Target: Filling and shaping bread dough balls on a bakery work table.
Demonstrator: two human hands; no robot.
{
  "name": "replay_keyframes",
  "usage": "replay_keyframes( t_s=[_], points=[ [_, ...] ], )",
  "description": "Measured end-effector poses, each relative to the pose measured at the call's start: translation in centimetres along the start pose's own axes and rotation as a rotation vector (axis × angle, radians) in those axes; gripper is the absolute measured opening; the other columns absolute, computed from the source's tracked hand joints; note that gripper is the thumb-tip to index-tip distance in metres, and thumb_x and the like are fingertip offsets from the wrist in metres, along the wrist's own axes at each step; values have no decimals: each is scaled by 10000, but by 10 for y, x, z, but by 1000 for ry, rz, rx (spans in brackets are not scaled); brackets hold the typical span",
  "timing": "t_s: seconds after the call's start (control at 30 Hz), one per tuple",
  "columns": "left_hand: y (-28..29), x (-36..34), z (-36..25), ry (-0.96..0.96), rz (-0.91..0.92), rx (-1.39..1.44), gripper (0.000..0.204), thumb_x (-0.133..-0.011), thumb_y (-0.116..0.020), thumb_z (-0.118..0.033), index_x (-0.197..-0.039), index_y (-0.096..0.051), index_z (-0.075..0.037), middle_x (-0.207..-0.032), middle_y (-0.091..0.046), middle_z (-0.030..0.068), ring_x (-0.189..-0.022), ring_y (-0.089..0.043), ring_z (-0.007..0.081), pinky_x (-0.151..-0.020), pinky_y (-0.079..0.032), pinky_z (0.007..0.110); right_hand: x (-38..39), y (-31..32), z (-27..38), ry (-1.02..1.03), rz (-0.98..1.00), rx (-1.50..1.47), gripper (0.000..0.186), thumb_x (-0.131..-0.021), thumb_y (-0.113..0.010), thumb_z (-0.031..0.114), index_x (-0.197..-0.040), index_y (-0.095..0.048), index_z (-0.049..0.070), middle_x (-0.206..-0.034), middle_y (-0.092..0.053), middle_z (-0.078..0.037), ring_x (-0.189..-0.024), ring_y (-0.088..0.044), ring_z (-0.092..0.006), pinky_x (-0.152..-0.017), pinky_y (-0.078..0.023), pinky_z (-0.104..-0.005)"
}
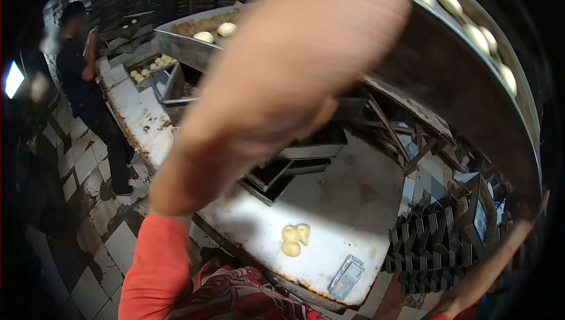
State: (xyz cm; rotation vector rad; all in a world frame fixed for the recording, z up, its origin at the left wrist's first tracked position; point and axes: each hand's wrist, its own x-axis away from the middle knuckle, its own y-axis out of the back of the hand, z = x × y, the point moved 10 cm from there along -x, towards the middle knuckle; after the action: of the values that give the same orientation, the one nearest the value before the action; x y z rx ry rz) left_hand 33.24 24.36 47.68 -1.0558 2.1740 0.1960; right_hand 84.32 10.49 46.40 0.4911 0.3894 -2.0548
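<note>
A long dark metal tray [459, 78] is raised and tilted across the upper right, with several pale dough balls [474, 38] along its far side and two more near its left corner. My right hand [542, 201] is at the tray's right end, gripping its edge; its fingers are dim. My left arm, in a red sleeve, crosses the middle in front of the tray. Close up and blurred at the top is my left hand [347, 8], its fingers hidden. Below, a small clump of dough pieces [292, 240] lies on the white worktable [253, 223].
A grey digital scale [347, 277] sits at the table's near right corner. Dark metal pans [273, 178] are stacked behind the dough. More pans [435, 237] stand piled at the right. A person in dark clothes [82, 78] stands at the far left beside a long counter [135, 108].
</note>
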Motion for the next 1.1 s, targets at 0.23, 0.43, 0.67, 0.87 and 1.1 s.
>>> replay_keyframes(
  t_s=[0.23,0.43,0.67,0.87,1.1],
  points=[
    [144,98,-99,-260,-613,5,222,-821,-515,-136,-955,-582,28,-877,-641,131,-752,-645,195,-690,-546,301,-91,-285,-11,476,480,-219,475,-802,-529,271,-1145,-518,-58,-1061,-585,-192,-879,-608,-249,-798,-514,-337],
    [207,99,-83,-179,-686,34,266,-817,-469,-84,-1038,-548,42,-913,-615,115,-766,-631,189,-732,-546,310,-93,-440,-82,-215,607,-585,540,-692,-451,129,-1193,-464,-72,-1058,-573,-200,-851,-603,-265,-788,-527,-371],
    [248,72,-67,-71,-681,-27,239,-807,-498,-92,-1009,-560,21,-871,-604,87,-749,-621,179,-680,-538,297,-112,-455,-114,-244,617,-678,495,-694,-439,119,-1139,-473,-94,-1056,-572,-213,-807,-612,-276,-760,-532,-365],
    [226,78,-60,-75,-657,57,418,-815,-415,-38,-1212,-434,92,-1083,-563,168,-920,-617,217,-816,-541,319,-103,-443,-112,-257,552,-657,545,-689,-438,140,-1180,-461,-96,-1102,-561,-233,-924,-589,-308,-832,-507,-394],
    [225,101,-76,-371,-447,-993,265,-920,-449,-107,-1121,-519,50,-1147,-544,181,-959,-549,202,-869,-419,311,-118,-391,-170,-125,111,-304,350,-859,-468,253,-1062,-614,9,-1013,-624,-104,-985,-552,-199,-901,-409,-293]
  ],
)
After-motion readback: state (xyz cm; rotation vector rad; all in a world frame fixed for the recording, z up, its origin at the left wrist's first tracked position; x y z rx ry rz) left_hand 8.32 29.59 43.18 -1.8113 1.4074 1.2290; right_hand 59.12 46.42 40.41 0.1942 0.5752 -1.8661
